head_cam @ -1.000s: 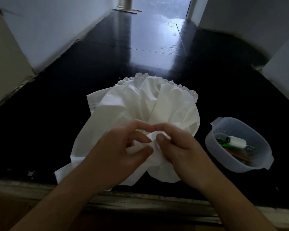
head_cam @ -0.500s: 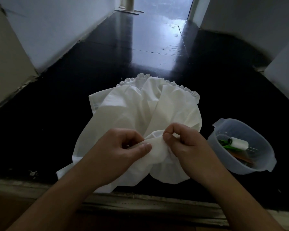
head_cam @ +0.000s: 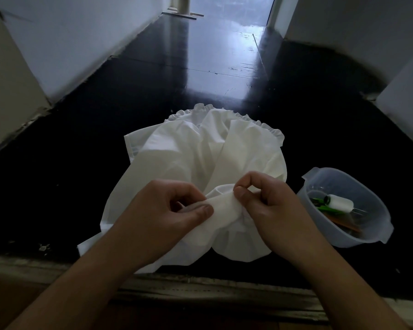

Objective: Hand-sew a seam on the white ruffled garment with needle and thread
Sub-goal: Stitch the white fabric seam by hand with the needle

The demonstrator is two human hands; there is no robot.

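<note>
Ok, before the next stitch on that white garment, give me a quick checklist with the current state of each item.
1. Left hand grips the fold of the white ruffled garment: ok.
2. Right hand pinches the same fold from the other side: ok.
3. Needle in the right fingers: cannot tell, too small to see.
4. Thread running from the fabric: cannot tell, none visible.
5. White thread spool within reach, lying in the clear plastic tub to the right of the garment: ok.
6. Garment supported, with most of it spread on the dark floor: ok.
</note>
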